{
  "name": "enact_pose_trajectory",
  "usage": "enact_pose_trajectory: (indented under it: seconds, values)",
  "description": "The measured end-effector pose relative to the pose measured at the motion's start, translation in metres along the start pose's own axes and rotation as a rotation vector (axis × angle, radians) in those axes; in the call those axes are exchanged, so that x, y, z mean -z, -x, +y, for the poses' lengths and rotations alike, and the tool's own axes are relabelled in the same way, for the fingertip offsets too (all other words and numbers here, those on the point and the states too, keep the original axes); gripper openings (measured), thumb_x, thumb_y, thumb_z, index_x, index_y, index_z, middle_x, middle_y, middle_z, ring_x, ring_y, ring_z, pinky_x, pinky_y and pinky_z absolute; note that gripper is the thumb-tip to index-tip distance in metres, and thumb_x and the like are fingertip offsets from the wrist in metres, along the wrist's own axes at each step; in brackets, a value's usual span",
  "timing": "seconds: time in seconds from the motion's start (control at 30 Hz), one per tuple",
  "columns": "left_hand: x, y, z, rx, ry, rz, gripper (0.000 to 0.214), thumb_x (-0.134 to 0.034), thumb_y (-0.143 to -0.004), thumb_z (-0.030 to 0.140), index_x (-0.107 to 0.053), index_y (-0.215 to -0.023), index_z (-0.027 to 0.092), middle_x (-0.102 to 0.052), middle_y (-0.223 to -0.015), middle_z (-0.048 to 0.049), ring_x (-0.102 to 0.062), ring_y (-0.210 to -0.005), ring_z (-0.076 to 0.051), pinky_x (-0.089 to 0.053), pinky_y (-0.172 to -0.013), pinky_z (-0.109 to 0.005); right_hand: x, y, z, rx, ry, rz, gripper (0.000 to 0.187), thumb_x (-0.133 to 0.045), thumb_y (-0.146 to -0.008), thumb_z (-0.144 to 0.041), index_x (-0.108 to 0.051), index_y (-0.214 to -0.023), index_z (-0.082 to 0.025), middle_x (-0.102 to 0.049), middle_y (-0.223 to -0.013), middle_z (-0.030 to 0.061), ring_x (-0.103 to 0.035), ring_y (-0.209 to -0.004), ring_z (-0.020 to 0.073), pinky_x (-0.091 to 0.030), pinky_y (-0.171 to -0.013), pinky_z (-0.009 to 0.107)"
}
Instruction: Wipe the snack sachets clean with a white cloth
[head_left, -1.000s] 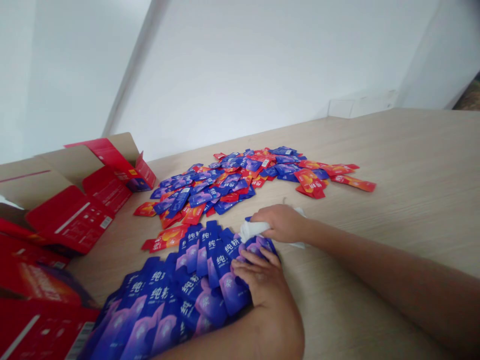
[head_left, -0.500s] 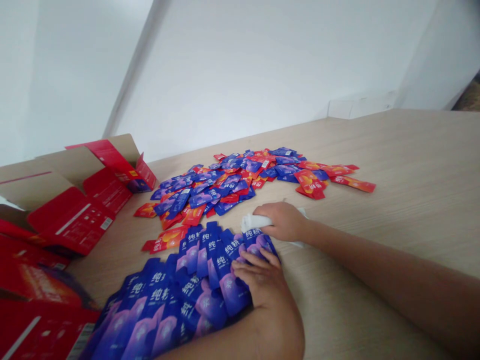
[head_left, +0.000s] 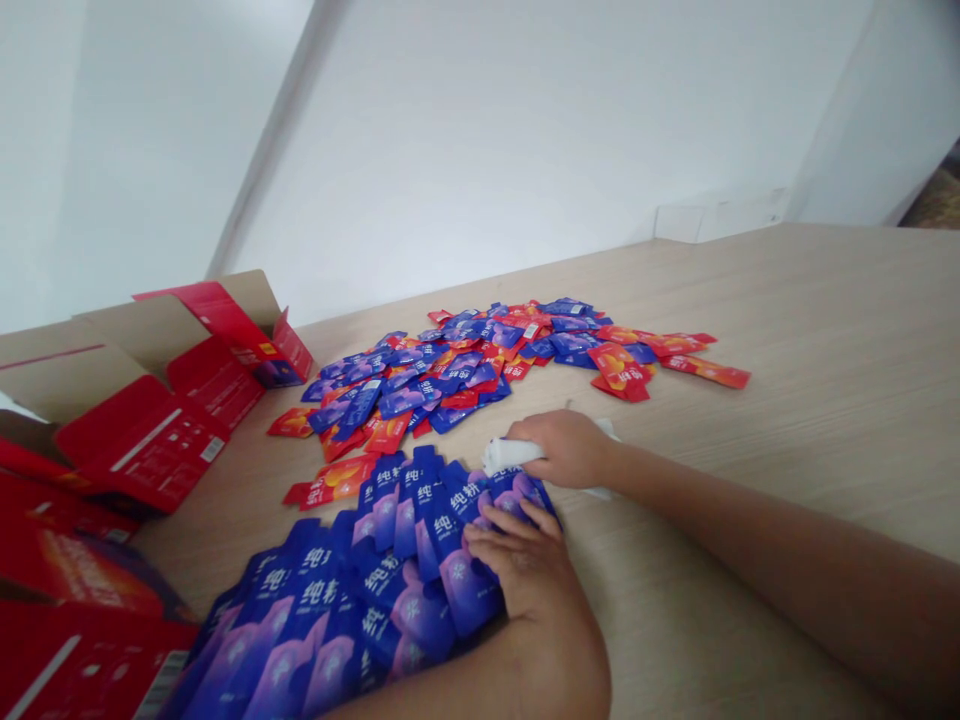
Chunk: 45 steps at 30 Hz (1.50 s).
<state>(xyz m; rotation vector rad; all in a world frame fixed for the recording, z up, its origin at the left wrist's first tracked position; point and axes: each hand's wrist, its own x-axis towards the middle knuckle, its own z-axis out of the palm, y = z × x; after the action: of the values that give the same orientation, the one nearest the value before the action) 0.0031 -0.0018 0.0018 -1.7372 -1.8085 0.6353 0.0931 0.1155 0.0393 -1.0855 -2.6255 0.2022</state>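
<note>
My left hand (head_left: 521,565) lies flat with spread fingers on the right end of overlapping blue-purple pouches (head_left: 390,585), which are laid out in rows in front of me. Just beyond it, my right hand (head_left: 562,447) is closed around a folded white cloth or tissue (head_left: 504,456). The left end of this white piece rests over the top of the rightmost pouch. More of it sticks out behind the hand, and the rest is hidden in my grip.
Farther back on the wooden table (head_left: 787,400) is a heap of blue sachets (head_left: 409,398) mixed with red-orange sachets (head_left: 619,368). Open red cartons (head_left: 150,440) stand along the left side. A small white box (head_left: 679,223) sits by the wall.
My right hand has shifted slightly down with the white piece, which covers more of the rightmost pouch's printed top. My left hand stays in place on the pouches.
</note>
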Motion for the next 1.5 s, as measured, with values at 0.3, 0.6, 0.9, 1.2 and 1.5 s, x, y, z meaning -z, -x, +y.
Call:
enact_pose_trajectory:
  seconds: [0.3,0.6,0.9,1.2,1.5]
  values:
    - [0.000,0.000,0.000,0.018,0.010,0.039,0.047,-0.042,-0.081,0.003,-0.049,-0.127,0.015,-0.055,-0.118,-0.0295,-0.059,-0.097,-0.038,-0.046,-0.079,-0.058,-0.005,-0.003,0.004,-0.111,0.085,-0.101,0.029,-0.052,-0.080,-0.034,-0.057,-0.106,-0.024,-0.066,-0.100,0.0075,-0.059,-0.092,0.0246,-0.039,-0.071,0.030]
    - [0.002,0.000,-0.004,-0.003,0.032,0.041,0.045,-0.042,-0.082,0.003,-0.051,-0.125,0.014,-0.057,-0.116,-0.0271,-0.059,-0.098,-0.038,-0.045,-0.080,-0.059,0.002,0.002,-0.012,0.078,0.051,-0.093,0.027,-0.055,-0.076,-0.036,-0.058,-0.100,-0.023,-0.066,-0.094,0.0050,-0.060,-0.086,0.0226,-0.039,-0.070,0.029]
    - [-0.001,0.000,-0.001,0.006,0.000,0.038,0.046,-0.042,-0.082,0.005,-0.049,-0.127,0.015,-0.055,-0.117,-0.0292,-0.059,-0.097,-0.038,-0.046,-0.078,-0.058,-0.003,-0.003,0.007,-0.122,0.095,-0.083,0.027,-0.053,-0.079,-0.033,-0.057,-0.104,-0.023,-0.066,-0.099,0.0070,-0.059,-0.091,0.0240,-0.039,-0.071,0.030]
    - [0.003,0.001,-0.003,0.037,0.194,0.041,0.046,-0.043,-0.081,0.000,-0.051,-0.125,0.012,-0.056,-0.118,-0.0276,-0.057,-0.102,-0.037,-0.042,-0.084,-0.061,-0.002,-0.001,-0.015,0.018,0.005,-0.144,0.027,-0.055,-0.078,-0.035,-0.059,-0.102,-0.024,-0.067,-0.094,0.0046,-0.060,-0.086,0.0215,-0.038,-0.069,0.027]
    - [0.002,0.001,-0.003,0.038,0.156,0.041,0.047,-0.043,-0.081,0.000,-0.051,-0.125,0.014,-0.055,-0.120,-0.0265,-0.058,-0.101,-0.036,-0.043,-0.084,-0.059,0.002,-0.002,-0.006,-0.127,0.081,-0.026,0.025,-0.050,-0.081,-0.035,-0.057,-0.102,-0.023,-0.066,-0.097,0.0068,-0.060,-0.089,0.0239,-0.039,-0.070,0.030]
